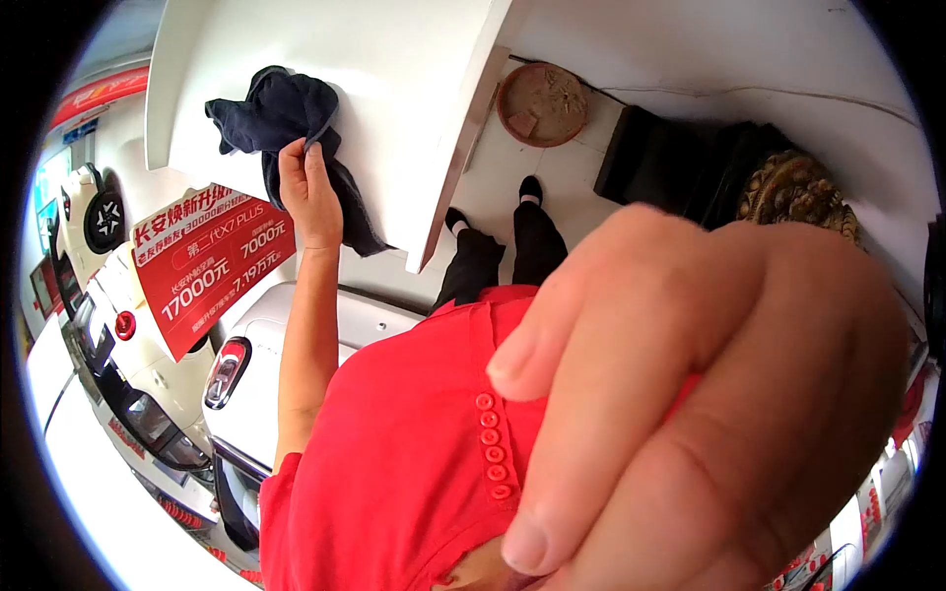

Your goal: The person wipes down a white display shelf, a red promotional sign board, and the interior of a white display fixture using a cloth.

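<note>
- on the white tabletop, a navy cloth is pinched by the left hand
- judged soft, light; best gripped by bunched folds
- the right hand is loosely curled; contents cannot be told

Pinches a dark cloth between the thumb and fingers of the left hand, bunched on a white desk, with one end trailing to the edge. Holds the right hand close to the camera, fingers bent, over part of a red shirt with round red buttons. Stands in black shoes on a tiled floor, near a round brown pot. Has a red sign with white print and a pale car to the left, below the desk in view.
</note>
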Demonstrator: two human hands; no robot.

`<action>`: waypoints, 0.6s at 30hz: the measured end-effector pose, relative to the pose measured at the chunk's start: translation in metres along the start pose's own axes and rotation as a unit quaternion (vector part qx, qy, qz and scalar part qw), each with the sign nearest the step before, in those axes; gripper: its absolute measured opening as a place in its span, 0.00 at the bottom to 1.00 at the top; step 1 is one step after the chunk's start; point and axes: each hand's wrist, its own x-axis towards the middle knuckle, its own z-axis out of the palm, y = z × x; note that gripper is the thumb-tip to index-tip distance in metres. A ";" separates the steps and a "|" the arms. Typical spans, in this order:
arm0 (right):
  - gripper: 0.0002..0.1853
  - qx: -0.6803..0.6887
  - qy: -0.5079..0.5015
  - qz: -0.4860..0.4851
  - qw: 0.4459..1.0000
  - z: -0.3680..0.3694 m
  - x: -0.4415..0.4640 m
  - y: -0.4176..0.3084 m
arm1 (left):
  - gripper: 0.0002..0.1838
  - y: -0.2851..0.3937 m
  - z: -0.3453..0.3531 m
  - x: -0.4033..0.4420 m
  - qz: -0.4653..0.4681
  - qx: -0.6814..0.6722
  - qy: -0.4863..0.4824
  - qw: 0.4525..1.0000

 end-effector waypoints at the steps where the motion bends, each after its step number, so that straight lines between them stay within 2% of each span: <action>1: 0.09 0.002 -0.001 0.003 1.000 0.000 0.001 -0.002 | 0.07 0.000 0.001 0.000 0.006 -0.002 0.006 1.000; 14: 0.08 0.056 -0.001 -0.020 0.998 -0.010 -0.002 0.014 | 0.07 -0.002 0.004 0.001 0.018 -0.003 0.014 1.000; 16: 0.08 0.071 0.075 0.010 0.995 -0.015 -0.015 0.025 | 0.07 0.000 0.002 0.000 0.043 0.012 0.008 0.999; 17: 0.08 0.074 0.167 0.081 0.980 -0.014 -0.029 0.032 | 0.08 0.003 0.004 0.000 0.037 0.005 0.017 0.999; 18: 0.09 0.047 0.330 0.244 0.911 0.002 -0.046 0.049 | 0.10 0.005 0.008 0.001 0.052 -0.028 0.026 0.998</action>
